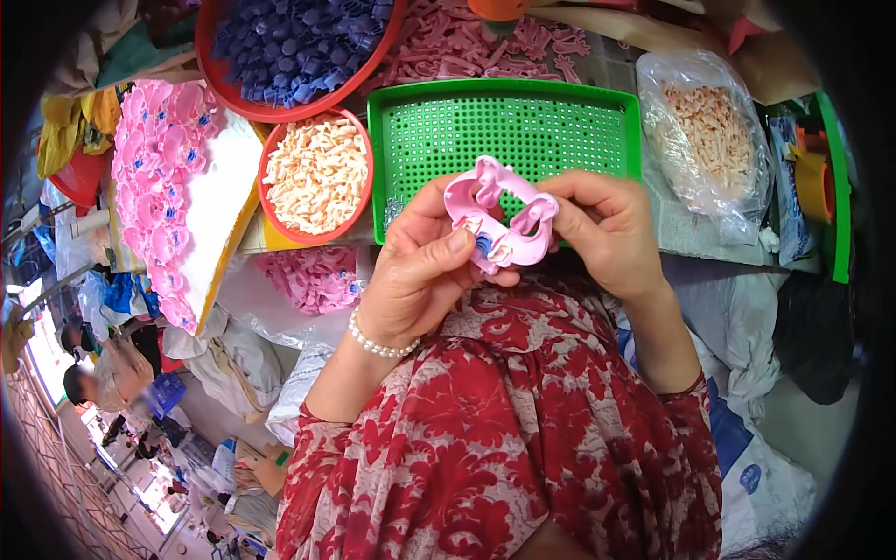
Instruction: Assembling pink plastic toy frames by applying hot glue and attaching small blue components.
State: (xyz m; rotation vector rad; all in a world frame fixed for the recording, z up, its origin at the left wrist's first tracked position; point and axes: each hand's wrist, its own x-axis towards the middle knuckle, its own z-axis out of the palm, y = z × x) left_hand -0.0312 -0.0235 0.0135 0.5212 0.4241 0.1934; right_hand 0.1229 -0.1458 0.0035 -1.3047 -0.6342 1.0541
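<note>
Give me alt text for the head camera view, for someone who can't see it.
A left hand wearing a white beaded bracelet and a right hand hold a curved pink plastic part near a green perforated plastic tray. At upper left, round red containers hold dark-blue plastic pieces and small cream pieces.

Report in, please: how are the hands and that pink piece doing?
Left hand and right hand both gripping pink plastic piece. Blue part showing on it. Green tray just beyond; nothing visibly blocking.
</note>
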